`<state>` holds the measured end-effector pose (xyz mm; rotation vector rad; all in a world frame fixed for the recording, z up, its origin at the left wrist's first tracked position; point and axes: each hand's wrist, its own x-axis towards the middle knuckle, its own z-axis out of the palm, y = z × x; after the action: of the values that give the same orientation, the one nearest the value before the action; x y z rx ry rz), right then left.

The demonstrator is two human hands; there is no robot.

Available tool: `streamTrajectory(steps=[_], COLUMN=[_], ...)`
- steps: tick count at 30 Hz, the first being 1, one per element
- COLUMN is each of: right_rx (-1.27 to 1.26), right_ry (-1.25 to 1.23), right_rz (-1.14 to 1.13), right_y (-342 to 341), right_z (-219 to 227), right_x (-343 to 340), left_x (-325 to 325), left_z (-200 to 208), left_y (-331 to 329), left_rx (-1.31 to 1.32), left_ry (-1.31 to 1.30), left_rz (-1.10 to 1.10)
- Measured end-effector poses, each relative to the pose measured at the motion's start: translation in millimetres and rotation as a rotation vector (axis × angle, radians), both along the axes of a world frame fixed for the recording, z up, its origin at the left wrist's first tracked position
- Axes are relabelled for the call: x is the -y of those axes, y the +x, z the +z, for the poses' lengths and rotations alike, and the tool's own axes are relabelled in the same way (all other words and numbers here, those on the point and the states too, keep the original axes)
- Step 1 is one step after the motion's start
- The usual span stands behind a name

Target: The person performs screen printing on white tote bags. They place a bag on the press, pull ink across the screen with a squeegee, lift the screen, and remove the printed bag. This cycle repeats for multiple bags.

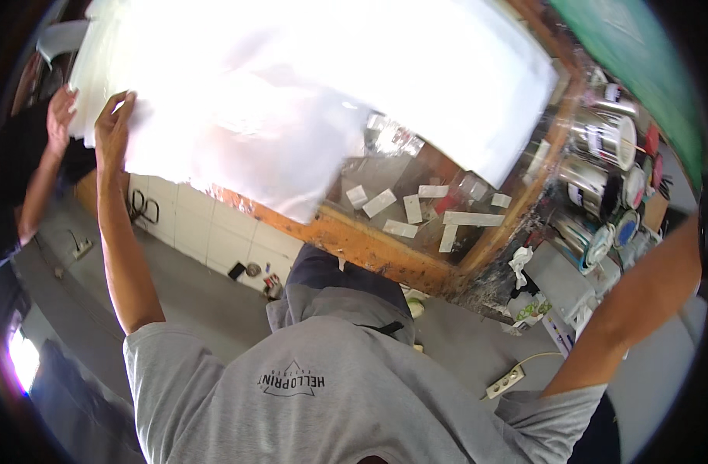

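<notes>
My left hand (114, 131) is raised at the far left, thumb and fingers closed at the edge of a thin, glossy white sheet (269, 147). The sheet lies over a glass-topped table with a worn wooden frame (354, 241), and its near corner hangs across that frame. Strong glare washes out most of its surface. Another white sheet (477, 116) lies farther right on the glass. My right forearm (640, 298) reaches out past the right rim, so the right hand is out of sight. Just left of my left hand is another person's hand (60, 116), close to the sheets' edge.
Short pale strips (379, 203) are stuck on the glass. Several paint cans (605, 139) crowd the right side under a green panel (648, 69). A power strip (505, 382) lies on the floor at lower right. A phone-like dark object (237, 271) sits below the table.
</notes>
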<state>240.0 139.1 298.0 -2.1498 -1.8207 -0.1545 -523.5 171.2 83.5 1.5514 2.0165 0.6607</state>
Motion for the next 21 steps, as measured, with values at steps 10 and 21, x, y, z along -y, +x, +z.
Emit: streamTrajectory(steps=[10,21], right_rx=[-0.123,-0.215], right_ry=[0.055,-0.148], right_rz=[-0.002,0.154], right_y=[-68.9,-87.0], right_z=[83.4,76.6], right_x=[-77.2,-69.0], left_x=[-34.9,118.1], left_z=[-29.2,-85.0], left_y=[267.3,548.2], left_rx=[0.231,-0.044], left_ry=[0.372,0.258], left_rz=[-0.296,-0.736])
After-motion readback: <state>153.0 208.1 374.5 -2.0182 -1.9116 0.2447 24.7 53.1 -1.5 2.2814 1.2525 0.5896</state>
